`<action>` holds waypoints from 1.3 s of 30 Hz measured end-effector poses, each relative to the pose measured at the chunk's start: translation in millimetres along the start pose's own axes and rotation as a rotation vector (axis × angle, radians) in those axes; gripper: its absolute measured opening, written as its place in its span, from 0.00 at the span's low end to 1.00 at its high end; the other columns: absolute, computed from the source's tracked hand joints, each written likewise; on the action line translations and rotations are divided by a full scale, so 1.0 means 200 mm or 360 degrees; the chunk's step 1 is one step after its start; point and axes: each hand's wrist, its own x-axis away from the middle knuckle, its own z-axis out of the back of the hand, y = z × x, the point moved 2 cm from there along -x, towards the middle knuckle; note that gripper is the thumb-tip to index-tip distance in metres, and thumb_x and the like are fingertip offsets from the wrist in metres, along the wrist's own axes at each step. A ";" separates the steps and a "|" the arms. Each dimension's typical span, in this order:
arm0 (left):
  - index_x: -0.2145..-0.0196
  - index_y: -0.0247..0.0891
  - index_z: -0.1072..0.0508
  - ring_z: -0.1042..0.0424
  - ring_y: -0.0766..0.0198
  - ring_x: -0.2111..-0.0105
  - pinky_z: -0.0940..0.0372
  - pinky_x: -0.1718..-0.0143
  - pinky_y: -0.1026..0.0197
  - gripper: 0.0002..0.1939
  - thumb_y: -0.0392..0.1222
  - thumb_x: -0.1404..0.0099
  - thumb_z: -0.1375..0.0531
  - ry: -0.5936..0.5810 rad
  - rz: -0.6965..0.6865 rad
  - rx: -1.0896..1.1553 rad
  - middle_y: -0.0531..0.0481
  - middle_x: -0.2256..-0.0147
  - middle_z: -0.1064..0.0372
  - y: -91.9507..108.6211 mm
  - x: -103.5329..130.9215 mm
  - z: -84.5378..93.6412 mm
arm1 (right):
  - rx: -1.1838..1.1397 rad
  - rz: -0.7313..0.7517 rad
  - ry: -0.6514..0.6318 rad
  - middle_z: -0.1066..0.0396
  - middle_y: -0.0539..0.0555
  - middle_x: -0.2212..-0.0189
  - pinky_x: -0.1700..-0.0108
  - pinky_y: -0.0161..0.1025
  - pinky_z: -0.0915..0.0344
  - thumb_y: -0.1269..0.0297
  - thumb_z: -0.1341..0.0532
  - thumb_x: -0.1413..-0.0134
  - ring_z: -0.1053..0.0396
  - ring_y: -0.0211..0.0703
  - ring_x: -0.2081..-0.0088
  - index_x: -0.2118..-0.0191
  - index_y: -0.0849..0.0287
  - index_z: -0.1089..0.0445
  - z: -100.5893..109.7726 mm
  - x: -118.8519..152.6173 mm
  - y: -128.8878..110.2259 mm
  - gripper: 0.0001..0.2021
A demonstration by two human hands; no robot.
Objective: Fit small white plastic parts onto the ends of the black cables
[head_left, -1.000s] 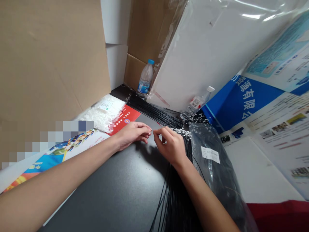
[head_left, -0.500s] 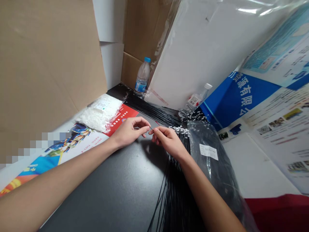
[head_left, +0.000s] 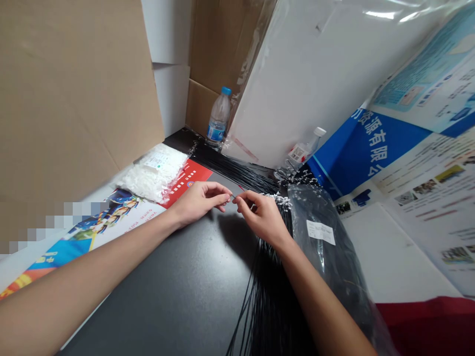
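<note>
Over the dark table [head_left: 163, 291], my left hand [head_left: 202, 201] pinches something small at its fingertips, too small to make out. My right hand [head_left: 260, 212] faces it, its thumb and forefinger closed on the end of a thin dark wire [head_left: 233, 196] that spans the narrow gap between the hands. Just beyond and under my right wrist lies a bundle of black wires [head_left: 270, 291] with small white connectors [head_left: 280, 200] at the far end.
A bag of white parts [head_left: 158, 170] lies on printed sheets at the left. More black wires [head_left: 233, 168] lie at the back, near a blue-capped bottle [head_left: 218, 118] and a second bottle [head_left: 306, 148]. A clear plastic bag [head_left: 334, 262] is at the right.
My right hand has shifted slightly to the right and its fingers have changed their hold. My left hand is nearly still.
</note>
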 end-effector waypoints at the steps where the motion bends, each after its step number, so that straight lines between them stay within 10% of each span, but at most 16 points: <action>1: 0.64 0.34 0.24 0.26 0.66 0.72 0.32 0.63 0.60 0.09 0.41 0.41 0.37 0.0000 0.0008 0.0017 0.50 0.68 0.25 0.00 0.00 0.00 | 0.0061 0.0046 0.0022 0.30 0.49 0.78 0.73 0.32 0.45 0.65 0.44 0.40 0.38 0.33 0.77 0.69 0.61 0.27 0.00 0.00 -0.01 0.10; 24: 0.74 0.30 0.23 0.29 0.69 0.73 0.30 0.61 0.62 0.04 0.33 0.43 0.35 0.0018 0.0492 0.0656 0.50 0.75 0.28 0.01 0.01 -0.03 | 0.1080 0.0847 0.0558 0.31 0.50 0.78 0.72 0.35 0.46 0.69 0.44 0.38 0.37 0.36 0.75 0.70 0.59 0.29 -0.01 0.04 -0.07 0.11; 39: 0.68 0.33 0.23 0.27 0.67 0.72 0.29 0.59 0.57 0.07 0.39 0.43 0.34 -0.0086 0.0140 0.0266 0.51 0.71 0.26 0.04 0.02 -0.02 | 0.0118 0.0173 0.0235 0.30 0.49 0.75 0.73 0.33 0.43 0.67 0.42 0.44 0.39 0.34 0.77 0.71 0.58 0.29 0.01 0.02 -0.07 0.06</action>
